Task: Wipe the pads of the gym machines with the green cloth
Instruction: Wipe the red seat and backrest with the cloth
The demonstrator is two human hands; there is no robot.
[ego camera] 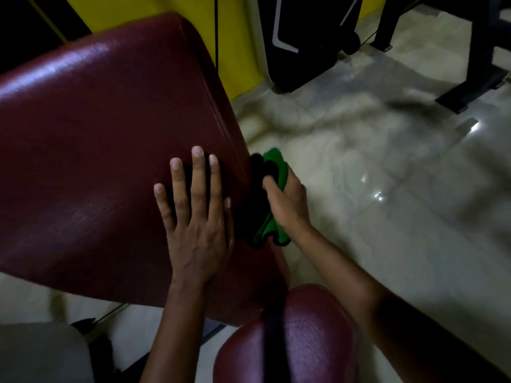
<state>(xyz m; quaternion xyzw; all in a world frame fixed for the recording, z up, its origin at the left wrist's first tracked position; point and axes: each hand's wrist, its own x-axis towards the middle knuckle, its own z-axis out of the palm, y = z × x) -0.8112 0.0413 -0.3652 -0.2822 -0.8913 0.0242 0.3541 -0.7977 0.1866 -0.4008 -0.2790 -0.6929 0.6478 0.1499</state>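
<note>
My left hand (pixel 193 217) lies flat on the large dark red padded vinyl backrest (pixel 110 128), fingers straight and spread apart, palm down near the pad's right edge, the thumb running along that edge. My right hand (pixel 287 203) has its fingers curled around the bunched green cloth with a black side (pixel 273 161), gripping it tight; the cloth sticks out above the knuckles and again below the wrist. I see the cloth pressed against the right side of the backrest, just beside my left thumb, over the seam (pixel 221 123) that runs down that edge. Both bare forearms reach in from the bottom of the view. Below them sits a smaller rounded dark red padded seat (pixel 304 341), close to the backrest's lower right corner. Pale glossy floor tiles (pixel 387 175) spread to the right, a yellow wall panel (pixel 154 9) stands behind the backrest, and black machine frames (pixel 481 51) stand at the top right.
</note>
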